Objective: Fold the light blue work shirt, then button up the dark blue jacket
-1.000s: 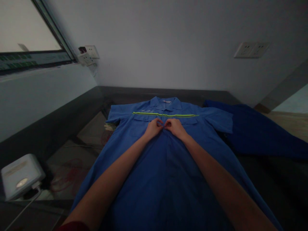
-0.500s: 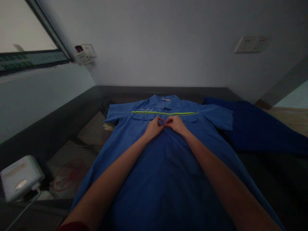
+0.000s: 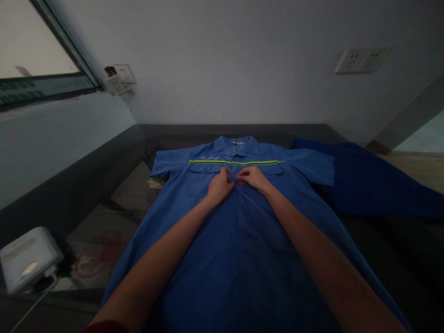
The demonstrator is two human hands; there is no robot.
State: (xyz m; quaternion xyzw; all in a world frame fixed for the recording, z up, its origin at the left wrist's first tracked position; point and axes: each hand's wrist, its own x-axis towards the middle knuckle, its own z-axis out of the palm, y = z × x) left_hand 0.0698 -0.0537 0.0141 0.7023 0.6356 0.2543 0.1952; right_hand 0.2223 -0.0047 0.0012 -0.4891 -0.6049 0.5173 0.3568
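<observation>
A blue short-sleeved work shirt (image 3: pixel 239 231) with a yellow-green reflective stripe (image 3: pixel 236 162) across the chest lies flat, collar away from me. My left hand (image 3: pixel 219 185) and my right hand (image 3: pixel 252 177) meet at the shirt's front placket just below the stripe. Both hands have their fingers curled in a pinch on the placket fabric. Whatever small part they hold between the fingertips is hidden.
A dark blue garment (image 3: pixel 367 185) lies to the right of the shirt. A white box-shaped device (image 3: pixel 27 259) with a cable sits at the lower left. Wall sockets (image 3: pixel 362 59) are on the back wall, more sockets (image 3: pixel 118 78) by the window at left.
Both hands stay pinched at the placket, with only small finger movements. The view has shifted slightly.
</observation>
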